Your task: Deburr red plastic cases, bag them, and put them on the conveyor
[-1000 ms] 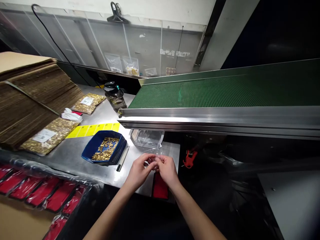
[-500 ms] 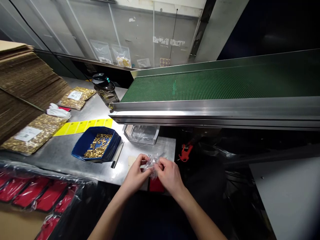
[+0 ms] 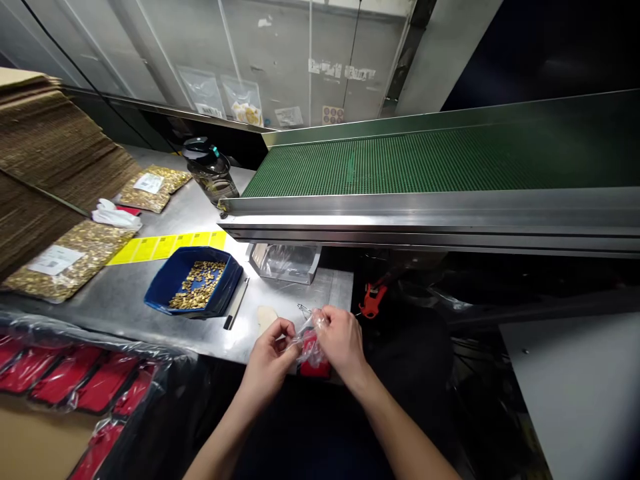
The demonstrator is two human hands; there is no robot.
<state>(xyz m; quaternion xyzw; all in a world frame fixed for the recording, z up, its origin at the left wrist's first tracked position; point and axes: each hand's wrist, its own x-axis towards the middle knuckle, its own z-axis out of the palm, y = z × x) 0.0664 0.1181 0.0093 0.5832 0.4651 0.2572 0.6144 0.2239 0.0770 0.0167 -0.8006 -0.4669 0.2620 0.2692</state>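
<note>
A crumpled clear plastic bag (image 3: 311,339) is stretched between my two hands at the table's front edge. My left hand (image 3: 273,350) pinches its left side with thumb and fingers. On the other side, my right hand (image 3: 343,340) is closed on the plastic. Below and behind the bag lies a red item (image 3: 316,368), partly covered by the plastic and my right hand. A small beige piece (image 3: 267,317) rests on the metal table just beyond my left hand.
A blue bin (image 3: 165,283) with small gold-coloured pieces stands left, beside a black-and-silver tool (image 3: 237,303). A clear tray (image 3: 285,263) sits under the conveyor's metal rail (image 3: 400,223). Red cutter (image 3: 373,300) at right. Plastic-wrapped red items (image 3: 107,380) fill a box at lower left.
My hands have drawn slightly apart, stretching the plastic bag between them. More of the red item beneath shows through. The view has shifted a little.
</note>
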